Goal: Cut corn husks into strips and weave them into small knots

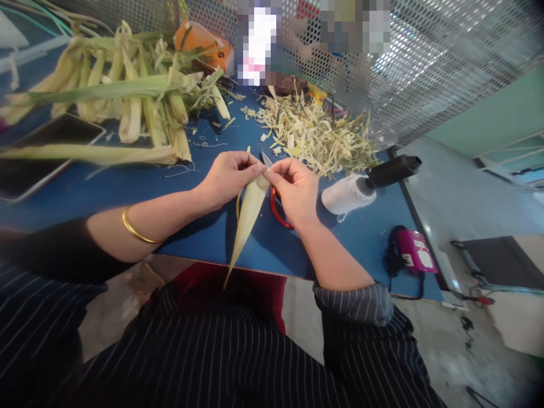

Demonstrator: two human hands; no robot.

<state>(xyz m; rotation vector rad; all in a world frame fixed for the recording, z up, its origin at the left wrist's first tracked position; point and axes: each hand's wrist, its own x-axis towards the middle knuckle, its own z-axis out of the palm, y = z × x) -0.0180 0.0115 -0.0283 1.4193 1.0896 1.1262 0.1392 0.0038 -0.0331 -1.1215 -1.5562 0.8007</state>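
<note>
1. Currently, the husk piece (252, 212) is hanging between both hands, its broad end gripped at the top and its narrow tip pointing down past the near table edge.
2. I am judging the work as partly done: cut strips (318, 136) are lying heaped beyond the right hand, while many whole husks (131, 107) are lying stacked at the far left, apparently unworked. I am unable to count either pile.
3. The left hand (225, 177) is pinching the husk piece between thumb and fingers, its forearm reaching in from the left.
4. The right hand (298, 190) is pinching the same end, fingertips close to the left's, its forearm angling up from the lower right.
5. Red-handled scissors (277, 211) are showing under the right hand; I am not able to tell whether it is holding them.
6. Outward, a white thread cone (343, 198) is lying right of that hand on the blue table (374, 249).
</note>
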